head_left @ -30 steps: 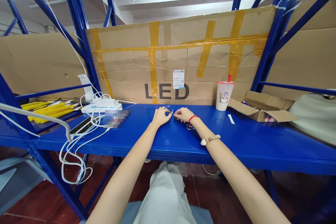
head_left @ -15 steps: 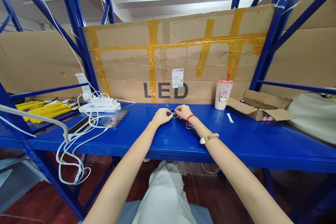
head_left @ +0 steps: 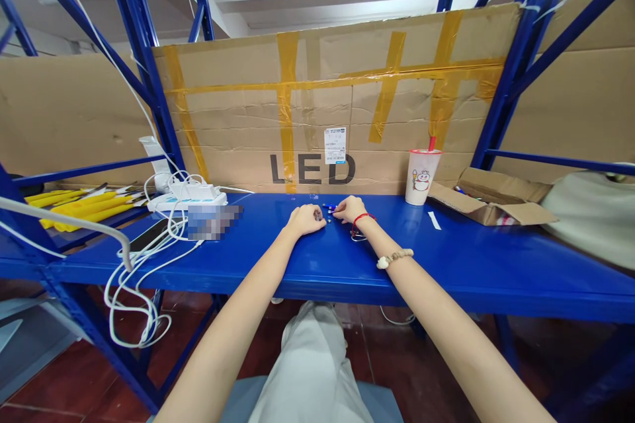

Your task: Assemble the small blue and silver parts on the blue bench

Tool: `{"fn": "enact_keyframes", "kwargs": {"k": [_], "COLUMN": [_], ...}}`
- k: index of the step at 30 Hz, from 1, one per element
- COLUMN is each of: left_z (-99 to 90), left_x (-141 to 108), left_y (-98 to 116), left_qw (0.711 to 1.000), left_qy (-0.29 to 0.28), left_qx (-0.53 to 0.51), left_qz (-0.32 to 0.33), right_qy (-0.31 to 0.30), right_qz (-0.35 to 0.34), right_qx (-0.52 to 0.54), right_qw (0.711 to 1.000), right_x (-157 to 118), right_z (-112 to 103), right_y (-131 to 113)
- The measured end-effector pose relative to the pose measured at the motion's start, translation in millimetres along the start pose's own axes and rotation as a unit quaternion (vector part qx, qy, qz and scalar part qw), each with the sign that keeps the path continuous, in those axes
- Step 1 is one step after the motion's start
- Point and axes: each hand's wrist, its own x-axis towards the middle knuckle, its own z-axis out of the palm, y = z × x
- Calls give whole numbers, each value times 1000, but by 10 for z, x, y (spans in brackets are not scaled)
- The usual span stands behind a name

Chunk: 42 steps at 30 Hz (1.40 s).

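Both of my hands rest near the back of the blue shelf [head_left: 278, 258], a small gap between them. My left hand [head_left: 305, 219] is closed, thumb and fingers curled together; whatever is in it stays hidden. With fingertips pinched, my right hand [head_left: 351, 209] is at the edge of some small blue pieces [head_left: 328, 207], too tiny to name. Other bright specks lie on the shelf just below these pieces. A red cord and a beaded bracelet circle my right wrist and forearm.
A paper cup [head_left: 421, 180] with a red straw and an open cardboard box [head_left: 489, 201] stand to the right, near a white paper strip [head_left: 434, 220]. On the left are a power strip [head_left: 191, 197], tangled white cables [head_left: 143, 304] and yellow-handled tools [head_left: 92, 208]. Cardboard [head_left: 238, 125] walls the back.
My hands have moved slightly apart, the left a little lower and the right a little to the right. More of the small blue pieces shows between them.
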Motion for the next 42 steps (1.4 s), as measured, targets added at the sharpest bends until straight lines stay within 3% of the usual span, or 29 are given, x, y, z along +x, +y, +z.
{"fn": "enact_keyframes", "kwargs": {"k": [9,15,18,23,28,33,36,39,42], "left_z": [54,118,138,119,26,-11,-10,-11,0], "left_x": [4,52,75,81,36,18,14,10,3], "left_y": [-5,-88,-116,-108,-67,-79,-90,-57,45], "left_qw": [998,995,994,996,999,983,978,988,997], "left_qy": [-28,-13,-13,-30,-7,19,49,92,62], "left_qx": [-54,-72,-64,-53,20,86,94,58,-10], "left_qz": [17,65,84,60,-35,-160,-182,-110,42], "right_qy": [-63,-54,-42,-12,17,-16,-37,-55,-65], "right_qz": [-4,-8,-15,-31,20,88,125,150,149], "right_qx": [181,185,129,-87,-248,-278,-286,-283,-263], "right_qw": [981,981,991,996,968,956,949,946,951], "right_x": [-96,-75,-49,-70,-152,-169,-147,-106,-58], "right_z": [65,83,71,-31,-125,-164,-190,-195,-162], "right_y": [-167,-162,-117,-104,-147,-140,-137,-123,-92]}}
